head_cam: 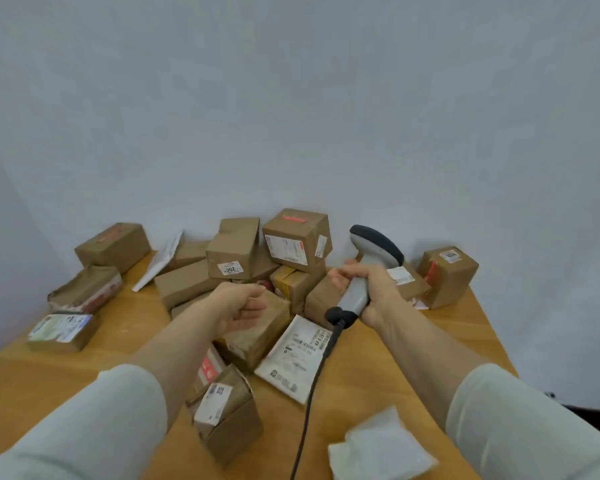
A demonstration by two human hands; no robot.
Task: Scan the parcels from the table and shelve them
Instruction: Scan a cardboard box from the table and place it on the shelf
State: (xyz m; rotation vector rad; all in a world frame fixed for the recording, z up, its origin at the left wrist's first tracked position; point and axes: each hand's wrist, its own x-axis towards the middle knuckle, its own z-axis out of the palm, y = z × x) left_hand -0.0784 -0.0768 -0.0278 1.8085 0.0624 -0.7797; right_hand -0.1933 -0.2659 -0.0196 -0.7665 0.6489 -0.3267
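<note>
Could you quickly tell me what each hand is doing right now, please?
Left hand: open, fingers loosely curled, holding nothing.
Right hand: grips the handle of the barcode scanner.

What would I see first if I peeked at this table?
Probably the grey scanner with its black cable, gripped in the right hand above the table. Behind it, a jumbled heap of brown parcels sits at the back by the wall. The left hand is held out, empty, over one of them.
</note>
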